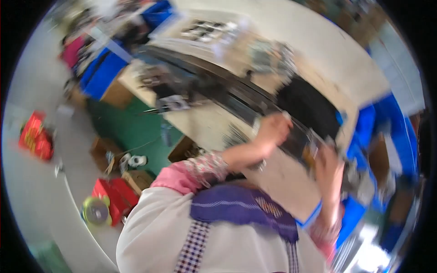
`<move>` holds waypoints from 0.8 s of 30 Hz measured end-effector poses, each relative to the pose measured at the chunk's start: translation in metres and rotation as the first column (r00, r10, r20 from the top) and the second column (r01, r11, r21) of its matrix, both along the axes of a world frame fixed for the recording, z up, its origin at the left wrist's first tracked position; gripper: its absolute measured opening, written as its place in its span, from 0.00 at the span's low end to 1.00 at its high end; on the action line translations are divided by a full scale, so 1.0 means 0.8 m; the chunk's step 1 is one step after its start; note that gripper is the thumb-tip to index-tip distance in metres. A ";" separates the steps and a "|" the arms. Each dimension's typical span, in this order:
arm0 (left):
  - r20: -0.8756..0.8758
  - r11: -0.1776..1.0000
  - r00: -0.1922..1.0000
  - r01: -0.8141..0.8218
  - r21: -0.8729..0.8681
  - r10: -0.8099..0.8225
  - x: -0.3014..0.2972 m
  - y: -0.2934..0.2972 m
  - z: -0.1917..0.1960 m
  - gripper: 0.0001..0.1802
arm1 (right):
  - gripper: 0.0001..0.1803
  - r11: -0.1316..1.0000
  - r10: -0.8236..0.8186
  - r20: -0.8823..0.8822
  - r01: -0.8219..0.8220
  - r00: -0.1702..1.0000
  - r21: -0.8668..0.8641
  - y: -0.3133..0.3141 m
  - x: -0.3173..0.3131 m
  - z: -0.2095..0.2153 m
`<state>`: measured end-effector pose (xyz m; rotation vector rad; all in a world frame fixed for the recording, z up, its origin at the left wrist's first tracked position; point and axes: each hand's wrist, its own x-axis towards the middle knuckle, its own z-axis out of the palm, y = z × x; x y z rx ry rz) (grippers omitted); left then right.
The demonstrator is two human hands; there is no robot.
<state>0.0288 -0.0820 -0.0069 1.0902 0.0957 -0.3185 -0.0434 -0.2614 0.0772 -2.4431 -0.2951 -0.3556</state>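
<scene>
Mid-handling, by the look of it: left hand [273, 129] and right hand [328, 166] both at a flat dark oblong tray [296, 142], far right on the pale workbench top [205, 123].

Left fingers curled together over the tray's far left end. Right fingers upright against its right end, beside a small dark-and-orange piece [311, 154]. Too blurred to tell whether either hand truly grips or only touches.

Next move, as a judgement: calls for a steady two-handed hold and a level tray.

Count: one tray, one orange piece, two hands. On the grey floor to the left, two red boxes [34, 136] [116, 193] and one yellow-green round reel [95, 210].
</scene>
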 end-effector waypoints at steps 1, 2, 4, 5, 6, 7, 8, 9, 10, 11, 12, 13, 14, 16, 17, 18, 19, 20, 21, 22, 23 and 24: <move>-0.070 1.000 0.998 0.003 -0.001 -0.004 0.001 0.005 0.012 0.11 | 0.12 0.999 -0.039 0.111 0.039 0.993 0.006 -0.009 0.027 0.013; -0.070 1.000 0.998 -0.011 -0.007 0.011 0.006 0.012 0.010 0.11 | 0.10 0.993 -0.109 0.063 0.105 0.992 0.058 0.003 0.057 0.034; -0.030 0.999 0.999 0.042 -0.026 -0.043 0.008 0.005 0.012 0.14 | 0.11 0.997 -0.068 -0.021 0.068 0.997 0.018 0.005 0.105 0.033; -0.035 0.995 0.995 0.091 -0.037 -0.092 0.005 0.000 0.012 0.14 | 0.11 0.999 0.004 -0.077 -0.002 0.997 0.033 0.003 0.121 0.008; -0.042 0.994 0.993 0.106 -0.038 -0.107 0.005 -0.002 0.016 0.15 | 0.11 0.997 0.061 -0.193 -0.050 0.979 0.061 0.011 0.128 0.001; -0.050 0.994 0.993 0.105 -0.038 -0.107 0.003 -0.004 0.019 0.15 | 0.11 0.990 0.101 -0.409 -0.049 0.907 0.136 0.022 0.132 0.001; -0.061 0.992 0.990 0.124 -0.019 -0.125 0.001 -0.003 0.020 0.15 | 0.11 0.985 0.169 -0.353 -0.168 0.920 0.034 0.028 0.135 -0.005; -0.056 0.993 0.991 0.118 -0.028 -0.120 -0.003 -0.003 0.020 0.15 | 0.11 0.948 0.256 -0.504 -0.112 0.825 0.297 0.034 0.141 -0.019; -0.049 0.993 0.992 0.118 -0.016 -0.119 -0.005 -0.003 0.019 0.15 | 0.11 0.941 0.279 -0.536 -0.114 0.797 0.320 0.029 0.141 -0.022; -0.044 0.994 0.993 0.110 -0.006 -0.111 -0.008 -0.003 0.019 0.14 | 0.11 0.932 0.307 -0.568 -0.121 0.764 0.341 0.031 0.138 -0.015; -0.042 0.995 0.994 0.097 -0.019 -0.098 -0.010 -0.001 0.019 0.14 | 0.11 0.935 0.309 -0.571 -0.133 0.760 0.329 0.030 0.134 -0.011; -0.056 0.995 0.994 0.097 -0.011 -0.097 -0.011 0.001 0.020 0.14 | 0.11 0.940 0.299 -0.568 -0.135 0.767 0.313 0.027 0.130 -0.007; -0.071 0.995 0.992 0.102 -0.002 -0.102 -0.012 0.002 0.021 0.14 | 0.12 0.946 0.285 -0.564 -0.131 0.775 0.298 0.024 0.126 -0.003; -0.079 0.997 0.994 0.070 -0.018 -0.071 -0.011 0.003 0.022 0.14 | 0.12 0.951 0.282 -0.566 -0.147 0.774 0.273 0.023 0.127 0.005; -0.088 0.999 0.995 0.051 -0.019 -0.053 -0.013 0.003 0.022 0.15 | 0.12 0.953 0.277 -0.563 -0.150 0.779 0.262 0.022 0.124 0.005; -0.096 0.998 0.994 0.057 -0.019 -0.059 -0.014 0.002 0.022 0.15 | 0.12 0.954 0.273 -0.570 -0.142 0.775 0.263 0.019 0.124 0.003; -0.085 0.997 0.995 0.050 -0.055 -0.054 -0.014 -0.001 0.021 0.15 | 0.11 0.934 0.306 -0.583 -0.119 0.752 0.337 0.015 0.128 0.000; -0.072 0.995 0.996 0.051 -0.084 -0.057 -0.012 -0.001 0.020 0.15 | 0.11 0.907 0.339 -0.589 -0.087 0.734 0.413 0.011 0.134 -0.004; -0.079 0.996 0.995 0.055 -0.074 -0.061 -0.010 0.001 0.017 0.15 | 0.14 0.871 0.408 -0.611 -0.090 0.679 0.482 0.006 0.141 0.003; -0.053 0.993 0.994 0.092 -0.078 -0.096 -0.007 0.004 0.011 0.16 | 0.15 0.869 0.404 -0.651 -0.048 0.642 0.492 0.006 0.147 0.006; -0.024 0.988 0.991 0.131 -0.083 -0.133 -0.004 0.004 0.008 0.17 | 0.15 0.868 0.399 -0.688 -0.007 0.607 0.497 0.005 0.153 0.008; -0.028 0.987 0.989 0.140 -0.074 -0.142 -0.003 0.004 0.006 0.17 | 0.15 0.863 0.399 -0.685 0.002 0.609 0.505 0.003 0.155 0.006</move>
